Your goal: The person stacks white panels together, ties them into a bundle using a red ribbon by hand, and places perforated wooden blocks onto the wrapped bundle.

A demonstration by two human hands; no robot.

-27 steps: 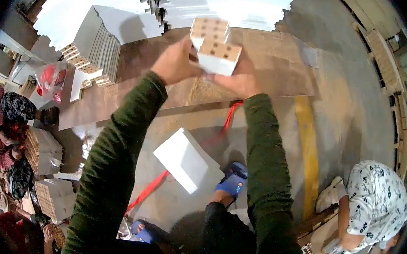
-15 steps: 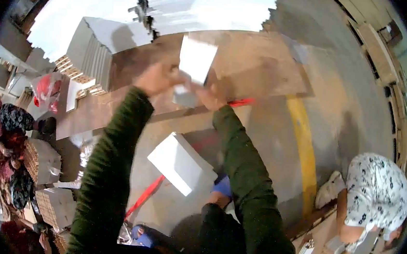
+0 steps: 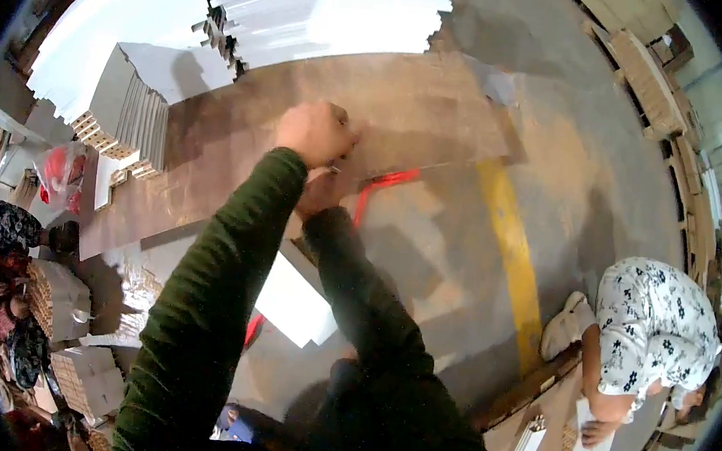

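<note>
My left hand (image 3: pixel 312 132) is closed, its fingers curled in above the brown board (image 3: pixel 239 142). Just below it, nearly touching, my right hand (image 3: pixel 321 191) is also closed and partly hidden by the left one and its own sleeve. What the fingers hold, if anything, is too small and blurred to make out. A white box-like block (image 3: pixel 293 299) lies under my forearms, partly covered by both dark green sleeves. Near my right hand, a red strap (image 3: pixel 394 178) runs from the board's edge onto the floor.
Stacked white panels (image 3: pixel 311 15) stand at the back, with a smaller stack (image 3: pixel 130 111) at left. Beside it sits a plastic bag with red contents (image 3: pixel 62 172). A person in a flowered top (image 3: pixel 657 329) bends at right, near a yellow floor line (image 3: pixel 509 247). Other people (image 3: pixel 8 281) work at left.
The white piece that stood at my hands is out of sight there. Both hands have drawn together, the right moving left below the left hand. The view has shifted slightly.
</note>
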